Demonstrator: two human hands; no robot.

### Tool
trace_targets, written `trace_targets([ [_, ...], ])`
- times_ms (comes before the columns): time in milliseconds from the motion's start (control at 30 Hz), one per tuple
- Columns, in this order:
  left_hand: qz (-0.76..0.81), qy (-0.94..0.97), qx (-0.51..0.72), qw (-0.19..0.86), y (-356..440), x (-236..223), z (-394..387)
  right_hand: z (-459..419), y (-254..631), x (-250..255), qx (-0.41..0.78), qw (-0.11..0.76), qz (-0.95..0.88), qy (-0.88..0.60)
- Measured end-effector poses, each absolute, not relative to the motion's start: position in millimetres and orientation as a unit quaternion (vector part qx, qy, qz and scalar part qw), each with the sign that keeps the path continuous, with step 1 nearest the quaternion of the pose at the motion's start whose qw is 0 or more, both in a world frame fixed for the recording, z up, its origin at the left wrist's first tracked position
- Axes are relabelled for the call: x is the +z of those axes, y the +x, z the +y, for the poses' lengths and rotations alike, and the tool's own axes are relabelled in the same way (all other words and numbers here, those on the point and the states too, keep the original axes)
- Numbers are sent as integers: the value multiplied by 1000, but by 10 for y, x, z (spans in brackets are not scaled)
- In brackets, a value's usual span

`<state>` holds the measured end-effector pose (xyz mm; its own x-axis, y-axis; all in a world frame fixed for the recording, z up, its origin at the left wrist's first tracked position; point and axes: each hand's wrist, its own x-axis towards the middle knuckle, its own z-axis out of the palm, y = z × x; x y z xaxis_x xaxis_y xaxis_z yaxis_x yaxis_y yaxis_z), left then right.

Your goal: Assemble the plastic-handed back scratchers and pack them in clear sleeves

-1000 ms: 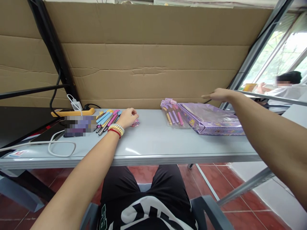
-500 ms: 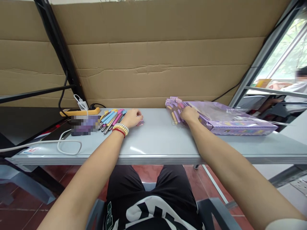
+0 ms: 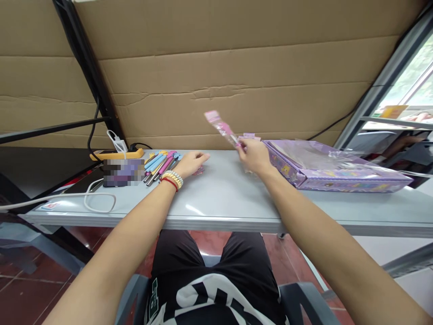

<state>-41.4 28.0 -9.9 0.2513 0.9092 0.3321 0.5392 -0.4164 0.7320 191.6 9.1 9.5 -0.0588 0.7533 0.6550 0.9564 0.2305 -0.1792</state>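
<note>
My right hand (image 3: 254,155) is closed on a pink pen in a clear plastic sleeve (image 3: 221,128), raised above the table and tilted up to the left. My left hand (image 3: 192,164) rests on the table with thumb and forefinger stretched to the right, its other fingers partly hidden. A bit of pink wrapper (image 3: 199,170) shows beneath it. Just left of that hand lies a pile of pens (image 3: 160,165) with blue, pink and yellow bodies and metallic ends. More packaged pens (image 3: 249,135) are mostly hidden behind my right hand.
A purple patterned box (image 3: 352,184) with clear plastic on top lies at the right of the grey table (image 3: 216,203). To the left are a phone (image 3: 122,172), a white cable (image 3: 98,195) and a yellow power strip (image 3: 117,155). A cardboard panel (image 3: 219,67) stands behind.
My right hand has lifted from the packaged pens beside the box, bringing up one pink sleeved pen. My left hand stays near the pile, its fingers now more stretched. The view has shifted slightly.
</note>
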Motion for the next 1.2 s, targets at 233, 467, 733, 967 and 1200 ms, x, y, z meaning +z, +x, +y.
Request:
trace_targets([
  [233, 386, 667, 453, 449, -289, -102, 239, -35, 1386, -102, -156, 336, -819, -437],
  [467, 327, 551, 571, 513, -269, -19, 242, 71, 1569, -93, -96, 375, -802, -456],
  [733, 311, 490, 608, 542, -331, 41, 205, 103, 1791, -2, 69, 331, -788, -516],
  [967, 309, 477, 630, 528, -328, 48, 224, 119, 1754, -18, 151, 396, -752, -505],
  [1200, 305, 461, 645, 528, -334, 90, 211, 185, 1824, -50, 140, 419, -757, -481],
])
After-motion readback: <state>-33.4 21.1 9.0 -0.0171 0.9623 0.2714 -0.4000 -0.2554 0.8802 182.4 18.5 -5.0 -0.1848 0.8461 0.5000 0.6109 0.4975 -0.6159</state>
